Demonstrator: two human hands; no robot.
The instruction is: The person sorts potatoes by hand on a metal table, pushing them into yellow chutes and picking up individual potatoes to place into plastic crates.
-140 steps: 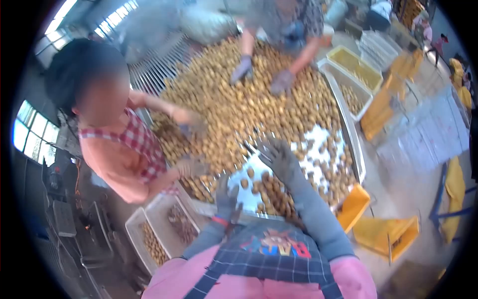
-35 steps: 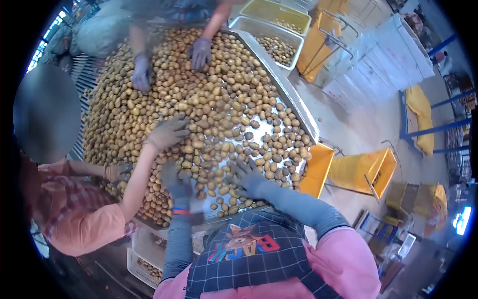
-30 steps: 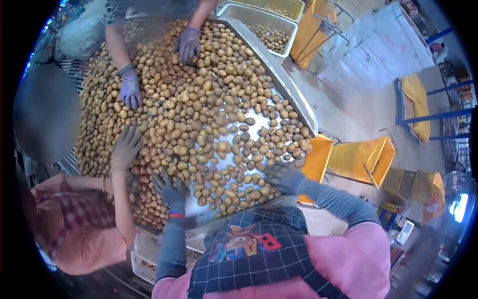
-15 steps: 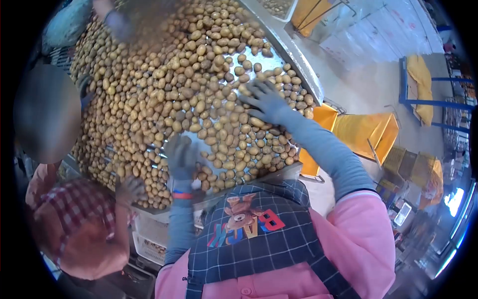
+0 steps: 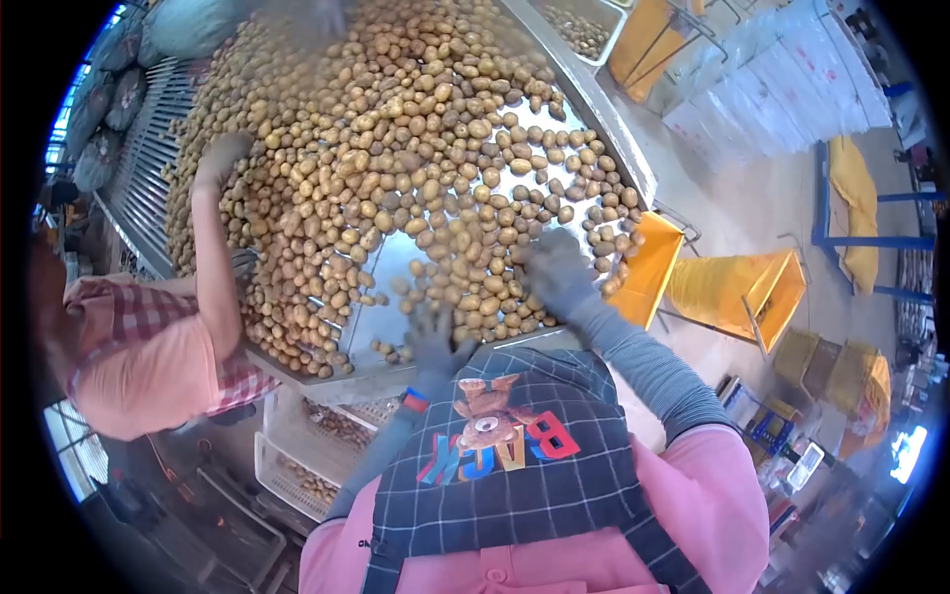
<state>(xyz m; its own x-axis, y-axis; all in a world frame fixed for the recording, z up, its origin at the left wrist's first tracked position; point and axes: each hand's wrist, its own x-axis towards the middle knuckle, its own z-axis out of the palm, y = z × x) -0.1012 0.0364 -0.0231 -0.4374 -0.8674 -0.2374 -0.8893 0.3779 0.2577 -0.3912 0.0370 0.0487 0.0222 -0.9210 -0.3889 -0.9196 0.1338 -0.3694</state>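
Note:
Many small brown potatoes (image 5: pixel 396 129) lie across a metal sorting table (image 5: pixel 381 282). My left hand (image 5: pixel 432 337), in a grey glove, is at the table's near edge, fingers spread against the closest potatoes. To its right, my right hand (image 5: pixel 559 267), also gloved in grey, lies over potatoes on the right side. Its fingers are bent and smeared by motion, so a hold on any potato cannot be made out. Between and ahead of my hands the potatoes form a loose, blurred cluster. Bare metal shows left of this cluster.
A co-worker's gloved hand (image 5: pixel 226 158) reaches over the potatoes from the left. Another blurred hand (image 5: pixel 317 20) is at the far side. Yellow chutes (image 5: pixel 648 267) hang by the right edge. White crates (image 5: pixel 307 445) stand below the near left edge; slatted rollers (image 5: pixel 148 148) adjoin the table.
My right hand has come back toward the near edge, and my left hand has shifted right. Potatoes have moved, baring more metal at centre left. The left co-worker's arm now stretches over the pile.

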